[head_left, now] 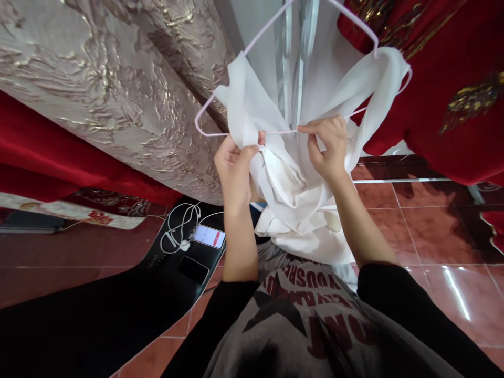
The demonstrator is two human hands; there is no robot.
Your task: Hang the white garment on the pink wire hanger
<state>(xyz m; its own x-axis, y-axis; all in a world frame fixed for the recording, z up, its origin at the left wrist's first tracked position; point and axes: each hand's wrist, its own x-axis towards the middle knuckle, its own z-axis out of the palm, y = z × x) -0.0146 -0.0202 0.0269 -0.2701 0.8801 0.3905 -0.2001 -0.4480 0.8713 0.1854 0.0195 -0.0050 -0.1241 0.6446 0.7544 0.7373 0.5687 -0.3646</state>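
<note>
Smartphone with a lit screen [209,236] and a coiled white cable [179,228] lie near left on a glossy black panel [173,283]. Farther off, at centre, the left hand [236,168] pinches a fold of the thin white fabric garment [299,205], which drapes over the pale lilac wire hanger [212,135]. The right hand [331,149] grips fabric at the hanger's lower bar. Red gold-embroidered cloth [444,79] hangs far right.
</note>
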